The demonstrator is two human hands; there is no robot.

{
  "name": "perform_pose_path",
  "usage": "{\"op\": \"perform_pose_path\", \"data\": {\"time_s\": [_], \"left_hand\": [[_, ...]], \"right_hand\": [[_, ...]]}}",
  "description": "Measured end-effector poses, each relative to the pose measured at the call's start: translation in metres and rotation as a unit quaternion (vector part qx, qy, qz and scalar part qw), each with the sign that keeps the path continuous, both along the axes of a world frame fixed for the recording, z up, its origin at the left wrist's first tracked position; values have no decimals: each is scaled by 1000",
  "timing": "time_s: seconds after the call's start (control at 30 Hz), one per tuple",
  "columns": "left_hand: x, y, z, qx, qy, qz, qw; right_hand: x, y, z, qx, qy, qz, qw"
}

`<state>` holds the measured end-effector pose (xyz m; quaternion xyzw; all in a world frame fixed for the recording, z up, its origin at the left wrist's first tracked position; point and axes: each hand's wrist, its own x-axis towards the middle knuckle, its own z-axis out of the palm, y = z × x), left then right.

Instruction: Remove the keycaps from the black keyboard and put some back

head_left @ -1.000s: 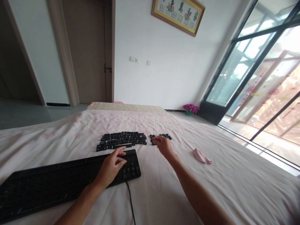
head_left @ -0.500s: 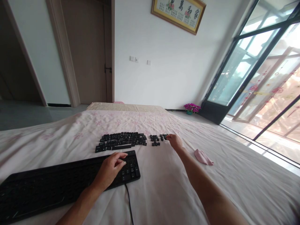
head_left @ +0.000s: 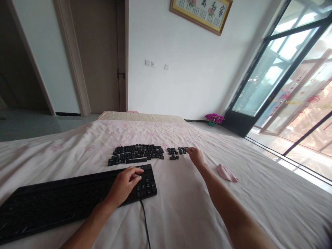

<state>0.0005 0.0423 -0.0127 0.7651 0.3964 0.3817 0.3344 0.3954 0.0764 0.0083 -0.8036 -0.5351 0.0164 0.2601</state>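
A black keyboard (head_left: 77, 197) lies aslant on the bedsheet, its far-left end reaching the picture's edge. Most of its key area looks bare, while several keys sit on the number pad at the right end. My left hand (head_left: 127, 183) rests over that end, thumb and bent fingers a little apart, with nothing visible in them. Beyond the keyboard lie rows of loose black keycaps (head_left: 137, 152), including a long space bar (head_left: 136, 160). My right hand (head_left: 195, 155) reaches to a smaller keycap group (head_left: 173, 152), fingertips pinched at a keycap on its right edge, mostly hidden.
A black cable (head_left: 145, 221) runs from the keyboard toward me across the pale floral sheet (head_left: 178, 207). A crumpled pink cloth (head_left: 226, 172) lies right of my right forearm. Past the bed are a white wall, a door (head_left: 95, 62) and a pot of purple flowers (head_left: 214, 118).
The view has shifted slightly. My right hand stays at the right edge of the small keycap group, and my left hand keeps its place over the number pad.
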Motion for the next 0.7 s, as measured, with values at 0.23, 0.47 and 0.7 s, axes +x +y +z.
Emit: {"op": "perform_pose_path", "data": {"time_s": [0.23, 0.47, 0.7], "left_hand": [[0, -2, 4, 18, 2, -4, 1000], [-1, -7, 9, 23, 14, -9, 1000], [-1, -8, 10, 27, 20, -17, 999]], "right_hand": [[-63, -15, 33, 35, 70, 183, 980], [-151, -63, 45, 26, 254, 326, 910], [-183, -71, 41, 22, 227, 399, 888]]}}
